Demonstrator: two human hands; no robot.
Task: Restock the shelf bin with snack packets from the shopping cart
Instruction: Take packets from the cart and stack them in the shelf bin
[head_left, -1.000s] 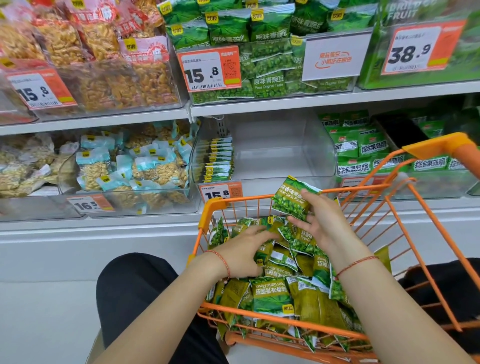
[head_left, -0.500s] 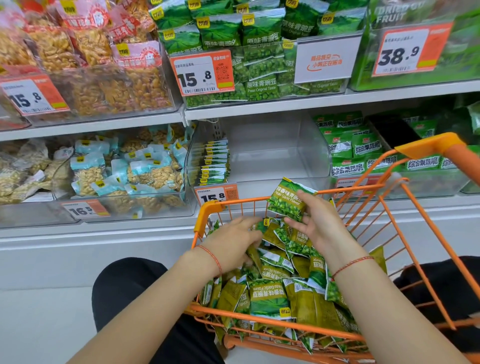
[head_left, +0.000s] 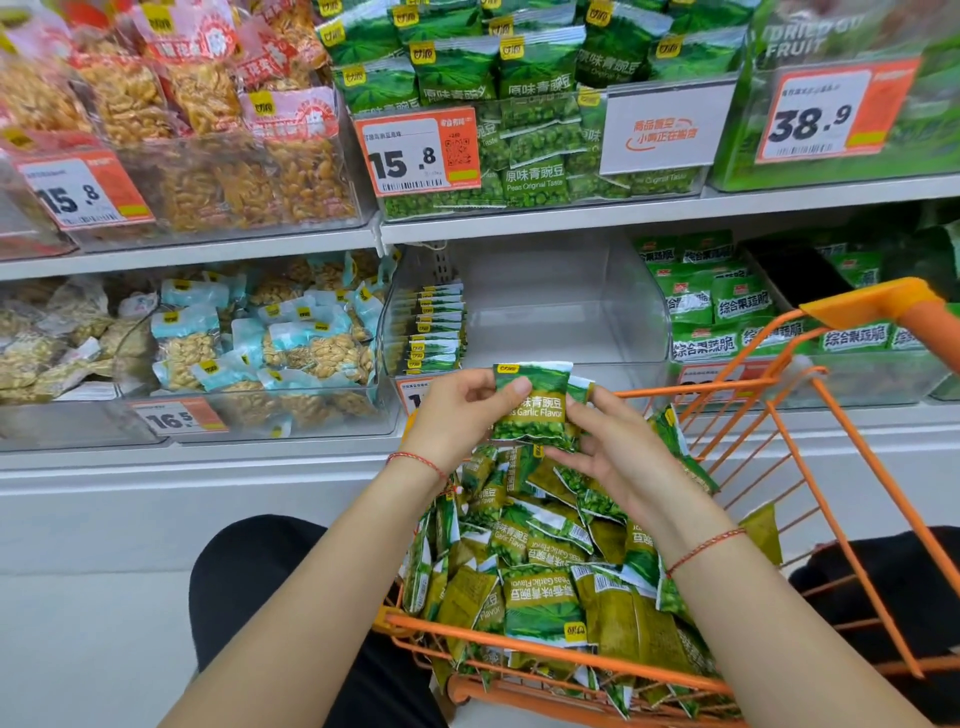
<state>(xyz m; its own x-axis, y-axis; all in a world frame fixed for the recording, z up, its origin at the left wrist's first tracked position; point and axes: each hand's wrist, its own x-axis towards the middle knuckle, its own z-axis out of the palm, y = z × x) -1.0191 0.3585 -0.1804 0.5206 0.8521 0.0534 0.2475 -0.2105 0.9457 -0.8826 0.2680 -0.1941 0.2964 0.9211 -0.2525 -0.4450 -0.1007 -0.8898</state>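
Both hands hold a small stack of green garlic-pea snack packets (head_left: 535, 402) upright above the orange shopping cart (head_left: 810, 467). My left hand (head_left: 457, 415) grips the stack's left edge, thumb on its front. My right hand (head_left: 618, 447) supports it from the right and below. Many more of the same packets (head_left: 540, 587) lie heaped in the cart. Straight ahead is the clear shelf bin (head_left: 613, 312), mostly bare, with a row of packets (head_left: 436, 332) standing on edge against its left wall.
A bin of blue-white nut packets (head_left: 270, 343) sits left of the target bin, green vegetable-crisp packets (head_left: 727, 312) right of it. The upper shelf holds full bins with price tags. The cart handle (head_left: 893, 306) rises at the right. My dark-clad knees flank the cart.
My left hand left the cart pile and came up to the packets in my right hand. Both hands now hold the stack higher, turned upright, closer to the bin.
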